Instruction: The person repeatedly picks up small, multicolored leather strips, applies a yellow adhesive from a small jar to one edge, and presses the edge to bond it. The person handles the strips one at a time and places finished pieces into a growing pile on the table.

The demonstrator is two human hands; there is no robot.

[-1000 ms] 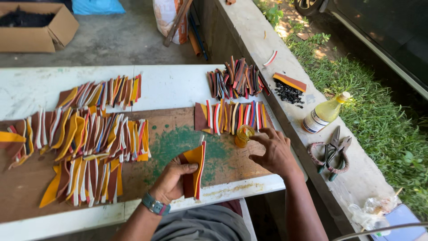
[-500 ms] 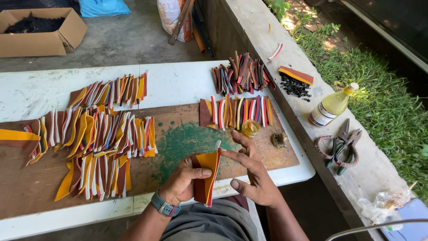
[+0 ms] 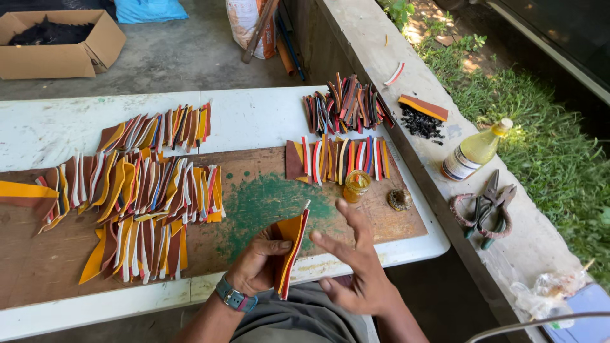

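1. Strip (image 3: 291,254), an orange and brown layered piece with a red and white edge, is standing on edge at about six o'clock, just over the near rim of the table (image 3: 254,121).
2. Left hand (image 3: 259,263) is pinching the strip, fingers curling around its brown side, a watch (image 3: 235,297) on the wrist.
3. Right hand (image 3: 356,260) is hovering spread open just right of the strip, apparently not touching it, though the view is too flat to be sure.
4. A second ago that right hand was reaching out to the jar (image 3: 356,184) at one o'clock; it is now drawing back beside the strip, so the work is shifting from the jar to the held piece.
5. More strips are lying fanned on the board (image 3: 267,203) from nine to twelve o'clock.
6. A bottle (image 3: 473,152) and pliers (image 3: 486,206) are sitting on the ledge (image 3: 381,51) at two to three o'clock.
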